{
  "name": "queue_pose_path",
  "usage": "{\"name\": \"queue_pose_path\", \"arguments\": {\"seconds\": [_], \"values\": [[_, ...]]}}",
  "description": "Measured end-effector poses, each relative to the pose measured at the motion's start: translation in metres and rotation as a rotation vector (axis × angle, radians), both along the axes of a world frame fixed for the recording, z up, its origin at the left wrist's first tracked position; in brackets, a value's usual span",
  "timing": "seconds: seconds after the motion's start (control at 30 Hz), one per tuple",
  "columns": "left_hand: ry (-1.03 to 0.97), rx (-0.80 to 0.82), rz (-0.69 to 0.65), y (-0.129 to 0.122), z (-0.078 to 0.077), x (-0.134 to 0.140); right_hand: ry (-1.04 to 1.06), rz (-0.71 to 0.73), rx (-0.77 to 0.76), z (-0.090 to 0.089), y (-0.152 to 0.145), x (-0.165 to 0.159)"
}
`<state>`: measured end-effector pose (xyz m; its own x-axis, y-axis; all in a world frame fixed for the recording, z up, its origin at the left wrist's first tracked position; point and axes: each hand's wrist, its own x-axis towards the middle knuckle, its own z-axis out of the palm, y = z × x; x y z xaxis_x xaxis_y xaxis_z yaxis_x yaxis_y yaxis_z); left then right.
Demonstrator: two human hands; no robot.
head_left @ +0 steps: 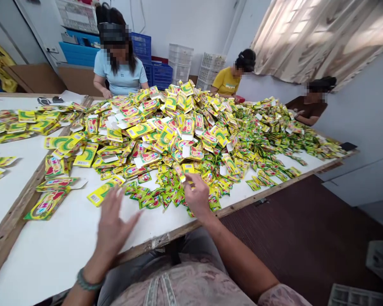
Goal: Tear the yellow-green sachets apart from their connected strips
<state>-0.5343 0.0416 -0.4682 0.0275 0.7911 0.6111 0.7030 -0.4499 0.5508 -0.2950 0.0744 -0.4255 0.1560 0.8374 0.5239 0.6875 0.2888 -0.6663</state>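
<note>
My left hand (112, 219) is raised above the white table, fingers spread and thumb out, with nothing in it. Just beyond its fingertips a flat yellow box (98, 193) lies on the tabletop. My right hand (196, 194) is closed, thumb and fingers pinching a small yellow box (179, 171) at its end. Beneath and around that hand lie small green sachets (150, 196), loosely scattered. Behind both hands rises a large heap of yellow-and-green printed boxes (166, 138), several with white flaps standing open.
Three people sit along the far side: one in light blue (123, 74), one in yellow (225, 80), one in brown (308, 108). A wooden strip (15, 204) divides the table at left. Blue crates (162, 75) and white baskets (180, 59) are stacked behind.
</note>
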Motion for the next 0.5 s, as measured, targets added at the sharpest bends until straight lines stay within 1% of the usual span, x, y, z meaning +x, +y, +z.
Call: {"name": "queue_pose_path", "arguments": {"seconds": [0.03, 0.1, 0.13, 0.17, 0.2, 0.23, 0.27, 0.3, 0.33, 0.37, 0.43, 0.5], "values": [[0.082, 0.023, -0.036, -0.001, -0.001, 0.017, 0.097, 0.071, -0.089, 0.001, -0.008, -0.016], [0.185, 0.030, -0.121, -0.001, -0.002, 0.037, 0.263, 0.294, -0.327, -0.001, -0.020, -0.042], [0.186, 0.002, -0.143, -0.001, -0.002, 0.040, 0.316, 0.411, -0.445, -0.002, -0.024, -0.050], [0.156, -0.058, -0.133, 0.001, -0.003, 0.038, 0.336, 0.505, -0.530, -0.005, -0.026, -0.053], [0.105, -0.149, -0.091, 0.002, -0.003, 0.034, 0.313, 0.553, -0.567, -0.007, -0.026, -0.052], [0.038, -0.259, -0.031, 0.003, -0.003, 0.028, 0.243, 0.552, -0.551, -0.009, -0.024, -0.046], [-0.041, -0.376, 0.023, 0.005, -0.003, 0.022, 0.124, 0.519, -0.497, -0.012, -0.020, -0.037], [-0.130, -0.487, 0.050, 0.005, -0.003, 0.017, -0.030, 0.459, -0.417, -0.014, -0.015, -0.026], [-0.229, -0.579, 0.037, 0.005, -0.003, 0.013, -0.209, 0.408, -0.349, -0.016, -0.009, -0.015], [-0.336, -0.649, -0.011, 0.005, -0.003, 0.011, -0.378, 0.379, -0.314, -0.019, -0.002, -0.004], [-0.545, -0.755, -0.135, 0.004, -0.005, 0.012, -0.628, 0.344, -0.297, -0.023, 0.010, 0.013], [-0.694, -0.843, -0.208, 0.004, -0.006, 0.018, -0.745, 0.324, -0.297, -0.026, 0.017, 0.020]]}}
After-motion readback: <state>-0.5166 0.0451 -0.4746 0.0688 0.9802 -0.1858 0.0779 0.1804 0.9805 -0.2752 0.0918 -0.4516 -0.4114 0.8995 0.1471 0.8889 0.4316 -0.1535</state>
